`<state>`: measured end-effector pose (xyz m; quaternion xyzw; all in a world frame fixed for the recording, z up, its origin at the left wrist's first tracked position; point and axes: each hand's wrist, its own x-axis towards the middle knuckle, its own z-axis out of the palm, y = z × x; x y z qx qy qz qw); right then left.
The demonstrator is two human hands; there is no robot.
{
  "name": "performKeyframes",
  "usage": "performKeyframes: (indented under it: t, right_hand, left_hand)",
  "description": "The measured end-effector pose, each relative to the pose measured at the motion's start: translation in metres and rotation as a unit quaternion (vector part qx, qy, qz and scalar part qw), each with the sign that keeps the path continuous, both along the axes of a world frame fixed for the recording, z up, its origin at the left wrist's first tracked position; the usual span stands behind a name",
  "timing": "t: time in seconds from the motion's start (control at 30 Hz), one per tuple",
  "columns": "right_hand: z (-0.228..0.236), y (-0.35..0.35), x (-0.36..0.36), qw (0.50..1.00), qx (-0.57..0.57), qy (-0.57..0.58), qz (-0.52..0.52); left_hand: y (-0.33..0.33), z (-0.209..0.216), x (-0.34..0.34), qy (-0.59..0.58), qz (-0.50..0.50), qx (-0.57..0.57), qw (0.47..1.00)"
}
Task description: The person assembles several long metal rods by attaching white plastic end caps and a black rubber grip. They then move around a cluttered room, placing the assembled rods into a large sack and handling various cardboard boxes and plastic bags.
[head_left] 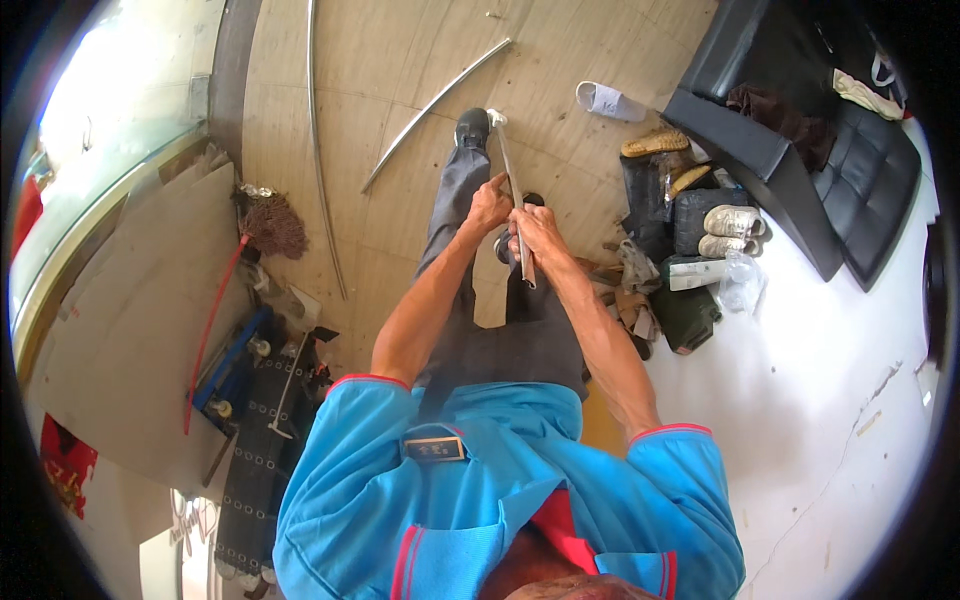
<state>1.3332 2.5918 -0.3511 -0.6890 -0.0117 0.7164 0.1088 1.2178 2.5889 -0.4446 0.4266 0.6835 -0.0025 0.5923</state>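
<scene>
A long, narrow grey metal strip (507,160) runs between my legs, its far end beside my outstretched dark shoe (472,130). The near end, bent like a channel, points toward my lap. My right hand (540,232) is closed around the strip near this end. Just beyond it, my left hand (488,205) grips the strip from the left side, its index finger lying along the metal. A small white piece (496,118) sits at the far tip; I cannot make out what it is. The palms and some fingers are hidden.
Two more metal strips, one long (316,140) and one curved (430,115), lie on the tiled floor. Left are a red-handled brush (272,226) and a hammer-like tool (288,395). Right are a white slipper (610,101), piled shoes (733,222) and a black sofa (740,130).
</scene>
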Motion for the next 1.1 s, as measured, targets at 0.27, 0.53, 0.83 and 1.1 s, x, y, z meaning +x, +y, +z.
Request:
performKeyframes:
  t: [0.27,0.53,0.83,1.1]
  right_hand:
    - [-0.009,0.045,-0.014,0.956,0.091,-0.079,0.269]
    - [-0.007,0.061,-0.023,0.965,0.067,-0.076,0.243]
    - [-0.005,0.058,-0.028,0.981,0.09,-0.059,0.16]
    - [0.04,0.064,-0.036,0.988,-0.006,-0.017,-0.155]
  left_hand:
    - [0.014,-0.01,-0.025,-0.229,0.133,-0.086,0.96]
    - [0.046,0.009,-0.023,-0.209,0.112,-0.106,0.966]
    - [0.065,0.007,-0.036,-0.065,-0.35,0.15,0.922]
    - [0.1,0.029,-0.019,-0.064,-0.024,-0.241,0.968]
